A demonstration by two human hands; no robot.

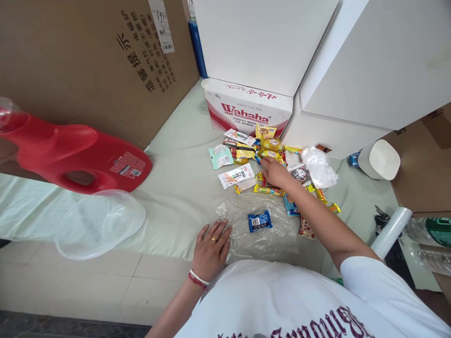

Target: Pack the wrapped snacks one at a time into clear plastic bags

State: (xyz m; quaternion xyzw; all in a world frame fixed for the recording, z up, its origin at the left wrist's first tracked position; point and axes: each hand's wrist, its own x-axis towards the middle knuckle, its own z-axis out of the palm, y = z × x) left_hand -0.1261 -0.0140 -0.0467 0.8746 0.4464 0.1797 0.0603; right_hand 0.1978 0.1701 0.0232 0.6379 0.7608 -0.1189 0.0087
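Observation:
My left hand (212, 244) lies flat with its fingers spread, at the left edge of a clear plastic bag (232, 209) on the cloth. On that bag rests one blue-wrapped snack (260, 221). My right hand (275, 172) reaches into a heap of wrapped snacks, its fingers drawn together at a small blue-wrapped snack (257, 159); the undersides of the fingers are hidden. Around it lie a white snack packet (237, 176), a pale green packet (221, 156), a yellow packet (245, 151) and a yellow bar (268, 189). Crumpled clear plastic (320, 166) sits right of the heap.
Behind the heap stands a Wahaha carton (246, 105) against white boxes (260, 42). At left are a red jug (81, 155), a clear plastic basin (102, 225) and a large cardboard box (88, 61). A white cup (380, 159) and plastic bottles (431, 232) are at right.

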